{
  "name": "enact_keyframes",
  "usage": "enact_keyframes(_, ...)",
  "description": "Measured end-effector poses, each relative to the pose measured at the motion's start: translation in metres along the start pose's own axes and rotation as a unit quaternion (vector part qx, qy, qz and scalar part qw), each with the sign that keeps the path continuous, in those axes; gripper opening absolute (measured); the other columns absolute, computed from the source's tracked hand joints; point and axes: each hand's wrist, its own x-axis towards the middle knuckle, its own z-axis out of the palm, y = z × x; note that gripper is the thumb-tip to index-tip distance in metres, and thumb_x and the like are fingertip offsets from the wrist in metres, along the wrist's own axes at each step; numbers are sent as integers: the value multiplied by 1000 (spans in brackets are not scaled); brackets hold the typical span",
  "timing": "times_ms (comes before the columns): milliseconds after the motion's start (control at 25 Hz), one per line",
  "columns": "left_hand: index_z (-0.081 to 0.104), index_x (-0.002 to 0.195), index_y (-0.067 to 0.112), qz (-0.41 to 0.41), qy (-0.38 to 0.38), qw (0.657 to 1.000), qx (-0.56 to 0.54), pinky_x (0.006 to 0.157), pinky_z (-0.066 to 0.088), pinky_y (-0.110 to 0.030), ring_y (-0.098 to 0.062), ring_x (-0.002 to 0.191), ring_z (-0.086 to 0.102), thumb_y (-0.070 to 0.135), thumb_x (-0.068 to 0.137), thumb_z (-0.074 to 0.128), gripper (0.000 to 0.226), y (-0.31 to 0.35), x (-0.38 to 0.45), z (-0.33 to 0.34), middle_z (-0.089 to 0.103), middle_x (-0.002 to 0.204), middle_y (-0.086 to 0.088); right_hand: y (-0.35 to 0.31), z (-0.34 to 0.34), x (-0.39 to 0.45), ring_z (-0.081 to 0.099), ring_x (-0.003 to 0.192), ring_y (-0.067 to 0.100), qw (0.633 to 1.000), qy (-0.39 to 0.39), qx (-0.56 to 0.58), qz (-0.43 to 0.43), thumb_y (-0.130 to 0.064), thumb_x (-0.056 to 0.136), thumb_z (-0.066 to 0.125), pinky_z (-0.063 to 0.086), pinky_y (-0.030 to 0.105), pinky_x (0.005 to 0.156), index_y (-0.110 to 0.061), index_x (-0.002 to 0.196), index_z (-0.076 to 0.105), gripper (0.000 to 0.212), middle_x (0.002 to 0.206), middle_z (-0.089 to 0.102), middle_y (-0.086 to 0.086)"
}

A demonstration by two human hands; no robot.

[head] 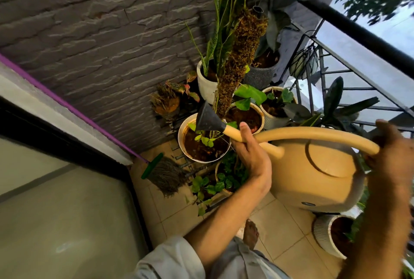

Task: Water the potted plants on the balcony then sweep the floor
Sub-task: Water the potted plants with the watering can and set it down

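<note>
The left hand (248, 153) grips the can's (313, 178) spout just behind the black rose (207, 119), above a white pot (182, 142). The right hand (394, 155) clamps the handle.

Left hand (249, 155) raised mid-frame, back of the hand toward the camera, fingers (245, 132) curled around the watering can spout (235, 132) just behind its black rose. Left forearm bare, running down and left to a pale rolled sleeve (170, 258) at the bottom edge. Right hand (394, 153) at the right edge, blurred, gripping the far end of the can's long arched handle (313, 132); exact lie of its fingers not readable. Right forearm bare, dropping steeply to the bottom right corner. One bare foot (251, 234) on the floor tiles between the arms.
</note>
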Motion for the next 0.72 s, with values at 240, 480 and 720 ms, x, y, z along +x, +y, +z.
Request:
enact_keyframes(240, 28, 162, 34, -20, -25, 999, 36, 104, 45, -39, -24, 125, 58, 69, 93, 51, 80, 0, 3, -10, 53, 146, -8, -19, 14, -41, 52, 54, 13, 998, 50, -33, -15, -42, 93, 67, 46, 28, 48, -20, 75, 74, 30, 60, 57, -3)
enact_keyframes(480, 37, 157, 26, -39, -30, 997, 63, 92, 46, -37, -28, 119, 62, 80, 79, 54, 96, -16, 5, -5, 59, 140, -13, -16, -3, -48, 51, 58, 18, 992, 106, -65, -34, -39, 96, 66, 48, 41, 64, -16, 67, 56, 39, 67, 54, 4)
enact_keyframes(720, 35, 159, 26, -67, -49, 992, 90, 95, 47, -39, -29, 124, 60, 74, 90, 53, 85, -45, -1, 14, 56, 145, -12, 6, -43, -15, 50, 60, 28, 987, 135, -80, -28, -48, 85, 67, 44, 35, 56, 16, 92, 68, 65, 67, 55, 21)
